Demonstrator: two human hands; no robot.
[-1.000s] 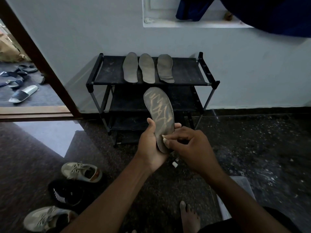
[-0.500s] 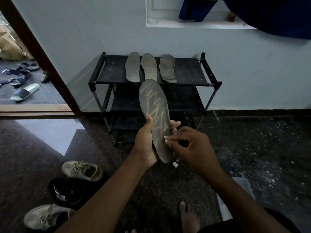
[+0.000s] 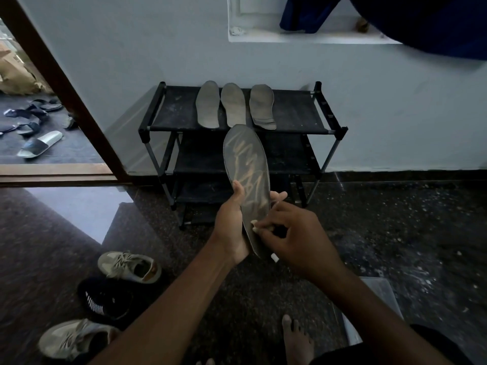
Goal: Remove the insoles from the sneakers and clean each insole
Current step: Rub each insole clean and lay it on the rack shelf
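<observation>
Insole [image 3: 246, 159] in L hand [image 3: 229, 227], R hand [image 3: 297, 238] on it.

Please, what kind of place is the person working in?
Probably the entryway of a home: a black shoe rack stands against the wall beside an open doorway, sneakers lie on the floor, and sandals are scattered outside.

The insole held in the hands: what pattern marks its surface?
Pale tan zigzag streaks on the dark grey insole, shown best in the head view.

Dim indoors; daylight from doorway [image 3: 39, 122] left, floor glare; edges perhaps warped.
</observation>
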